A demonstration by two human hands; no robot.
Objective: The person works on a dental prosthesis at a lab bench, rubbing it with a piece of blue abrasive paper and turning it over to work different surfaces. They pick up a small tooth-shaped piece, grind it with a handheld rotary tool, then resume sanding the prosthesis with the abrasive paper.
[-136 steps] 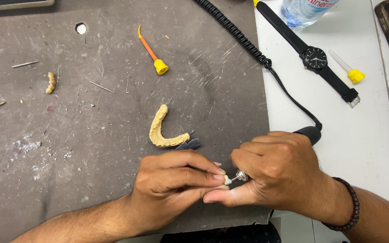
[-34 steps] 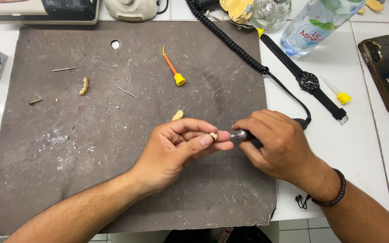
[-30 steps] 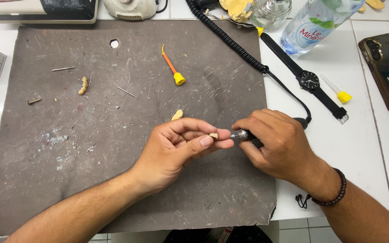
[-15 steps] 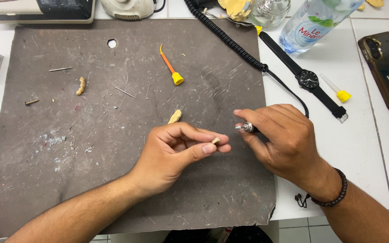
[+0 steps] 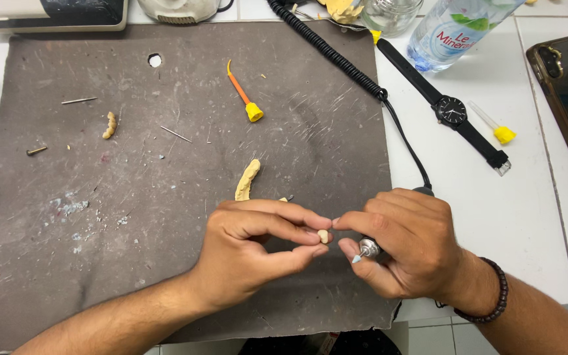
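Over the near edge of the grey mat (image 5: 100,263) the two hands meet. The left hand (image 5: 248,253) pinches a small cream tooth-shaped piece (image 5: 323,236) between thumb and fingertips, and the forefinger of the right hand (image 5: 405,246) reaches across to touch it as well. The right hand is otherwise clenched around a rotary handpiece (image 5: 367,248) — its metal nose and pale pointed tip poke out below the thumb, aimed down and left, just beside the piece but not on it. A black coiled cord (image 5: 336,56) runs from behind that hand up to the far edge of the table.

Just beyond the left hand's knuckles lies a curved cream strip of teeth (image 5: 247,180), flat on the mat. Farther off sits an orange nozzle with a yellow base (image 5: 244,95). To the far left are a shorter cream strip (image 5: 108,124), a couple of thin metal pins and some white dust.

Off the mat to the right, on the white table — a black wristwatch (image 5: 451,112), a clear tip with a yellow base (image 5: 494,128), a water bottle (image 5: 451,29) and a phone in a dark case (image 5: 567,92).
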